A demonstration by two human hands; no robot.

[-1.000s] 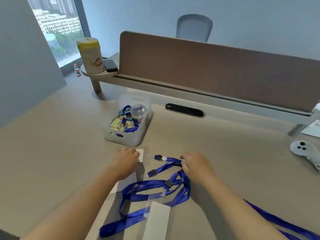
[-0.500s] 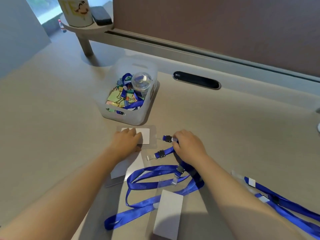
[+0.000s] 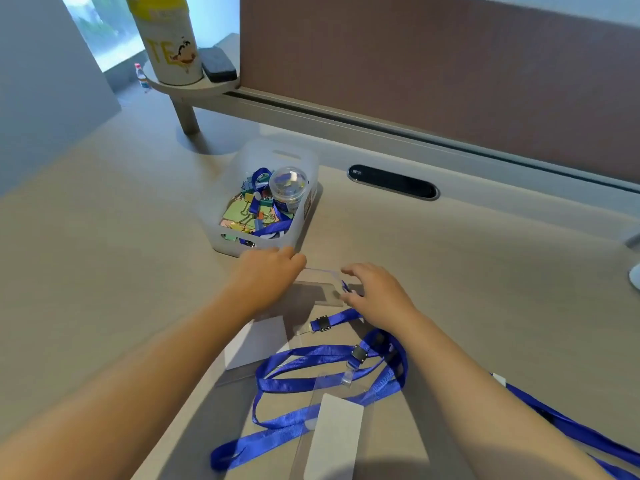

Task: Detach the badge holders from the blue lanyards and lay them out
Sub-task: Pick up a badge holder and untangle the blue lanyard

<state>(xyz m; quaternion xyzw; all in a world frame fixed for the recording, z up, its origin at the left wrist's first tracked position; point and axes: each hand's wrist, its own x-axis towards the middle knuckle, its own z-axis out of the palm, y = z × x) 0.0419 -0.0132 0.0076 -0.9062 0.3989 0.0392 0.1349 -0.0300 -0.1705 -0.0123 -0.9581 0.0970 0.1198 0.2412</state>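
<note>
A clear badge holder (image 3: 317, 284) is raised a little off the desk between my hands, just in front of the bin. My left hand (image 3: 266, 277) grips its left end. My right hand (image 3: 377, 292) is at its right end, fingers curled around the blue lanyard clip (image 3: 345, 286) there. Looped blue lanyards (image 3: 325, 379) lie in a tangle closer to me, with two black clips showing. A second holder with a white card (image 3: 258, 341) lies under my left wrist. A third holder with a white card (image 3: 334, 441) lies at the bottom, over a lanyard.
A translucent bin (image 3: 298, 157) holds binder clips, a lanyard and a clear cup. Behind it are a black cable slot (image 3: 393, 181) and the brown divider panel (image 3: 433, 64). A small shelf (image 3: 187, 86) carries a canister and an eraser. More blue lanyard (image 3: 575, 431) trails at the lower right.
The view has dropped closer to the desk. The holder that lay flat under my left hand is now lifted between both hands, and my right hand has shifted to its right end.
</note>
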